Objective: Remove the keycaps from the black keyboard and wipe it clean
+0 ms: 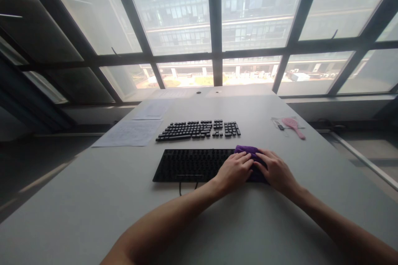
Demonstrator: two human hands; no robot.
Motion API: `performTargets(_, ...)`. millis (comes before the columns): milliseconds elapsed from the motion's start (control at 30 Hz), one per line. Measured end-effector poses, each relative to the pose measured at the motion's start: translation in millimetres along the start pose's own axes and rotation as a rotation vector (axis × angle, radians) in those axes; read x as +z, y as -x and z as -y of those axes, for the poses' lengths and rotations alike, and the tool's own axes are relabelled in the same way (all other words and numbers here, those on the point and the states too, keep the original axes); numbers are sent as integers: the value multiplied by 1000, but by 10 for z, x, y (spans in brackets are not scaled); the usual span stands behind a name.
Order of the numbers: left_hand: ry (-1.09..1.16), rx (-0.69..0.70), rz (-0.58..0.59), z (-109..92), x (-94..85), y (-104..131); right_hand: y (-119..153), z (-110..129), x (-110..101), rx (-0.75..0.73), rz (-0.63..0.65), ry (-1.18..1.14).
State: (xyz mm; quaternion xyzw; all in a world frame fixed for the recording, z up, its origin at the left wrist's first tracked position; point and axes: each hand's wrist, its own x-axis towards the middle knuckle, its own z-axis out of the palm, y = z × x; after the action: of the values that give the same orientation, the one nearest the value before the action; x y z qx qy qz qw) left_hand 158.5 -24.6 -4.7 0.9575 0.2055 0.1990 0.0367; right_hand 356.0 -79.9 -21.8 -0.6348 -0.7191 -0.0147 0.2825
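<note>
A black keyboard point(192, 163) with its keycaps off lies on the white table, its cable showing at the near edge. A purple cloth point(245, 149) covers its right end. My left hand point(234, 168) rests on the cloth and the keyboard's right part, fingers bent over the cloth. From the right side, my right hand point(275, 168) grips the same cloth, its fingers close to those of the left. The hands partly hide the cloth and the keyboard's right end. Behind the keyboard, loose black keycaps point(199, 129) are laid out in keyboard order.
On the table's right side lie a pink brush-like thing point(290, 123) and a clear bag point(276, 122) with small tools. Paper sheets point(127, 133) lie at the left. Large windows point(180, 12) stand beyond the white table point(93, 198).
</note>
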Motion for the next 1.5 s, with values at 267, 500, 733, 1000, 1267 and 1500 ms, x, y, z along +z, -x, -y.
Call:
performTargets(267, -26, 19, -30, -27, -40, -2, -146, -239, 15, 257, -90, -208)
performTargets(500, 13, 40, -44, -65, -105, -11, -267, -319, 39, 319, -218, -437)
performTargets(733, -12, -6, -2, -54, -18, 13, -155, -141, -64, 97, -187, -196)
performTargets(1000, -53, -2, 28, -28, 50, 43, 123, 5, -57, -18, 154, -52)
performTargets(1267, -34, 4, 28, -26, 56, 36, 126, -6, -82, -36, 191, -46)
performTargets(1500, -35, 0, 13, -36, 42, 38, 98, 104, -110, 0, 111, -2)
